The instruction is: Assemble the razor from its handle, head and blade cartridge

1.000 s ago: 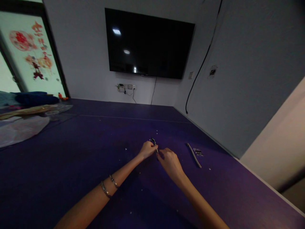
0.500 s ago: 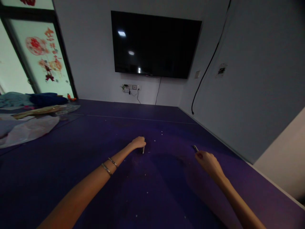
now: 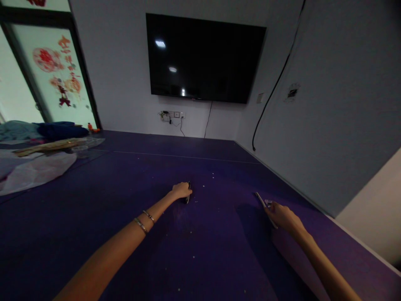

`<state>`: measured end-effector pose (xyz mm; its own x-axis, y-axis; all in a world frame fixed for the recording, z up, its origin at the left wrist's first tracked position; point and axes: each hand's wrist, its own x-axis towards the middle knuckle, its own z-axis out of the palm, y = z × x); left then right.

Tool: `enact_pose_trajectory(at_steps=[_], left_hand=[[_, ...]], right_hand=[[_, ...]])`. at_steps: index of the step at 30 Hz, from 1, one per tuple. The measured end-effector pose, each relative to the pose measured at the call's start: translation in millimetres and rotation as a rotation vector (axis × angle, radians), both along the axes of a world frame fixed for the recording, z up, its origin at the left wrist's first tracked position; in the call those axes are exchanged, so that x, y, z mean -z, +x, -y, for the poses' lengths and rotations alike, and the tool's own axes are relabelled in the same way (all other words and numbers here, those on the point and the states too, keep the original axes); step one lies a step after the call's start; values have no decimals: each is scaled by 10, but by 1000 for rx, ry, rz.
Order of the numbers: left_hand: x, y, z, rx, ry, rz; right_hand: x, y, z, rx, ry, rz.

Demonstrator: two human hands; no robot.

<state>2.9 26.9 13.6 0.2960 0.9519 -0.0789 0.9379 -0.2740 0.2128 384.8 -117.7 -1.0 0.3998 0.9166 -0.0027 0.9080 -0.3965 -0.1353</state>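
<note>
My left hand [image 3: 181, 190] is closed on a small dark object with a pale edge [image 3: 188, 198], low against the purple surface left of centre. The hand covers most of it, so its kind cannot be made out. Farther right, my right hand [image 3: 285, 217] grips a thin, pale-edged bar with a clear piece [image 3: 260, 199] near the fingers. The bar slants across the front of the hand, and its shadow falls on the surface. Small white bits [image 3: 203, 186] lie scattered between and in front of both hands.
The purple surface [image 3: 150, 259] reaches to the walls. Plastic sheeting [image 3: 40, 170] and folded blue cloth [image 3: 64, 130] lie at the far left. A black television [image 3: 203, 58] hangs on the back wall. One black cable [image 3: 275, 81] dangles along the right wall.
My right hand has shifted slightly right and down, and its bar has turned so more of its length shows. My left hand stays nearly in place, its dark object slightly more tilted.
</note>
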Motion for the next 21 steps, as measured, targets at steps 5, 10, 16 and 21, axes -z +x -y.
enact_pose_trajectory(at_steps=[5, 10, 16, 21], left_hand=[[63, -58, 108, -17, 47, 32], [161, -96, 211, -39, 85, 55], [214, -86, 248, -66, 129, 66], [207, -73, 244, -95, 129, 71]], right_hand=[[143, 115, -109, -69, -41, -49], [209, 178, -171, -117, -63, -34], [94, -164, -159, -142, -33, 17], [25, -878, -214, -168, 61, 8]])
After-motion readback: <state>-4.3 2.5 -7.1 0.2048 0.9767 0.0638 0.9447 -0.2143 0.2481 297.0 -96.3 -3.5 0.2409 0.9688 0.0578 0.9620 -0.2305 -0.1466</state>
